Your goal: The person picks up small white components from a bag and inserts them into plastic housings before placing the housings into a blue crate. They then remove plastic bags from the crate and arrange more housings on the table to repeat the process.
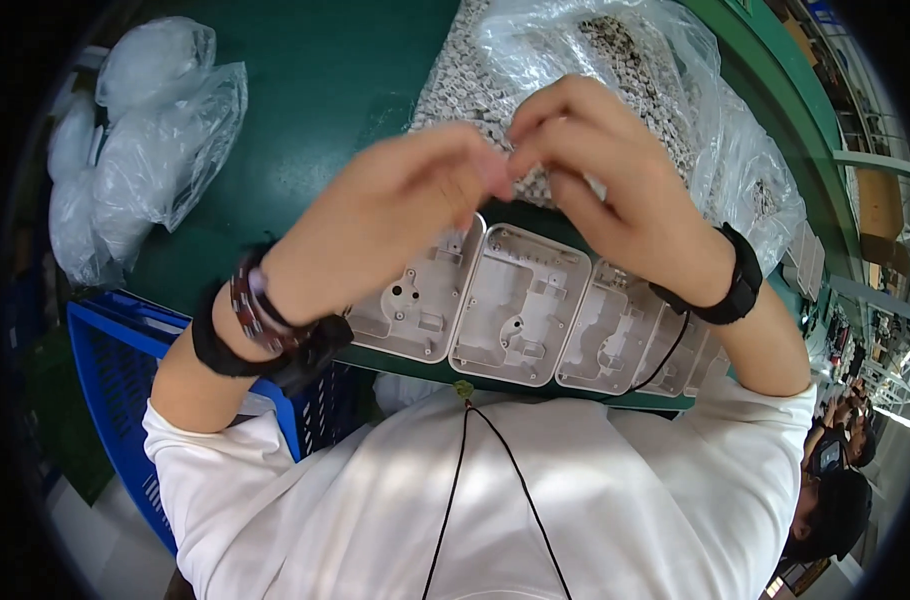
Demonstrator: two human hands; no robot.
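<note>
My left hand (405, 205) and my right hand (605, 160) meet at the fingertips above the green table. The left fingers are drawn together and somewhat blurred. Those of the right are curled into a pinch; anything held between the hands is too small or hidden to make out. Just beyond them lies a heap of small whitish plastic parts (455, 95), partly in a clear plastic bag (535, 40). Below the hands, light grey plastic housings stand in a row along the near edge, among them a middle housing (490, 300) and a left housing (430, 325) partly under my left forearm.
Clear plastic bags (165, 130) lie at the far left on the green table (305, 80). A blue plastic crate (115, 390) stands below the table's left edge. A black cable (667, 358) runs from my right wristband over the housings. People (835, 500) are at the right.
</note>
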